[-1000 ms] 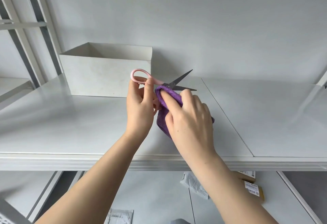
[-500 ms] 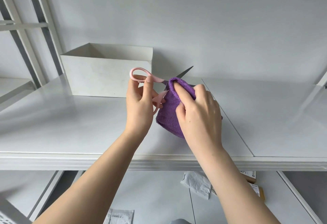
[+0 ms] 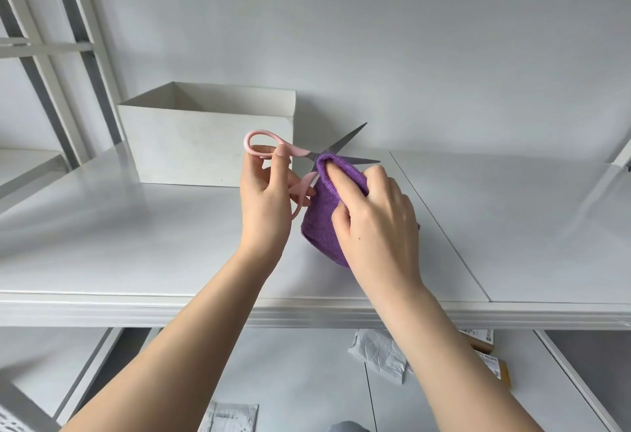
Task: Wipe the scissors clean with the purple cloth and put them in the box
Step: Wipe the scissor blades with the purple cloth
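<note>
Left hand [image 3: 264, 202] gripping pink-handled scissors [image 3: 309, 155] by the handles, fingers [image 3: 281, 161] curled round the loops, blades spread open and pointing right, held above the white shelf [image 3: 136, 243]. Right hand [image 3: 374, 223] clutching purple cloth [image 3: 322, 213], fingers curled into it, cloth pinched over the lower blade near the pivot; rest of cloth hanging down below the hand. White open-top box [image 3: 205, 144] standing on the shelf behind and left of the scissors, close to the wall, apart from both hands. Lower shelf [image 3: 307, 380] under the edge holding crumpled white packets [image 3: 379, 353] and a brown labelled item [image 3: 495, 363].
</note>
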